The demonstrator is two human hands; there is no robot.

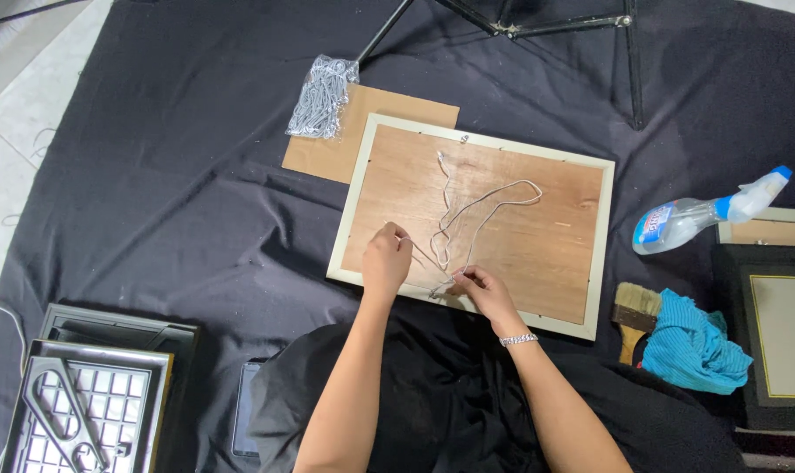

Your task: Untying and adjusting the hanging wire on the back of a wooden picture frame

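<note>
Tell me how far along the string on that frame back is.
Done: one string end sits fixed near the top edge of the face-down frame. In hand: left hand and right hand pinch the string at the bottom edge. Left: the string lies slack and looped, not taut.

From my feed the scene is evenly and fairly brightly lit, with soft light from overhead. Shadows are short and faint: a dim one sits just under my left hand (386, 259) on the wooden backing board (538, 236), and the white cord (481, 210) casts only a thin edge. The black cloth (170, 175) swallows most of the light, yet its creases read clearly. I see small glints on the clear plastic bag (321, 96) and on the spray bottle (704, 215). Focus is sharp at the centre; the corners soften slightly, and straight lines bend a little towards the edges. No motion blur on my right hand (485, 293).
</note>
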